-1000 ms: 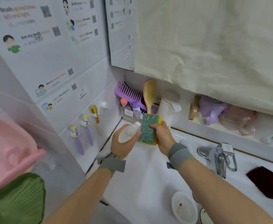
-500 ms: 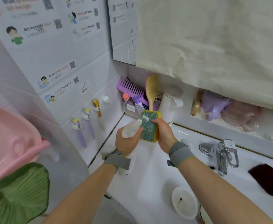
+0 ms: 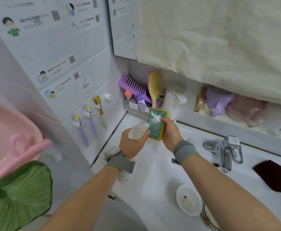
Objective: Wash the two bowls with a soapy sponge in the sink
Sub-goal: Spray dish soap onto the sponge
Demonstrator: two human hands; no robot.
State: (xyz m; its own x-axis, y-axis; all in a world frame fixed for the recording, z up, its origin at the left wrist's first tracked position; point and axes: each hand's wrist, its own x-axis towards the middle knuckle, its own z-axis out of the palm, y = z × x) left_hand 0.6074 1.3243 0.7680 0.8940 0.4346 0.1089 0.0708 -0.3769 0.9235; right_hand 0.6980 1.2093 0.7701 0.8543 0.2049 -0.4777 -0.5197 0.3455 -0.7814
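My left hand (image 3: 130, 145) grips a small white squeeze bottle (image 3: 138, 131) tilted with its tip against a green-and-yellow sponge (image 3: 156, 125). My right hand (image 3: 170, 134) holds that sponge upright above the left side of the white sink (image 3: 153, 172). A blob of white foam sits on the sponge's green face. A white bowl (image 3: 189, 199) with a brown stain lies in the basin below my right forearm. A second bowl (image 3: 208, 218) with a patterned outside shows only partly at the bottom edge, behind the arm.
A chrome faucet (image 3: 226, 152) stands at the sink's right rear, a dark red cloth (image 3: 275, 175) beyond it. Combs, a hairbrush (image 3: 154, 87) and a white dispenser (image 3: 174, 97) crowd the back corner. Toothbrushes (image 3: 83, 130) hang on the left wall. A pink basin (image 3: 8, 139) and green leaf-shaped item (image 3: 18, 194) sit at left.
White foam has appeared on the sponge's green face. Both hands stay together over the sink; the view has shifted slightly downward.
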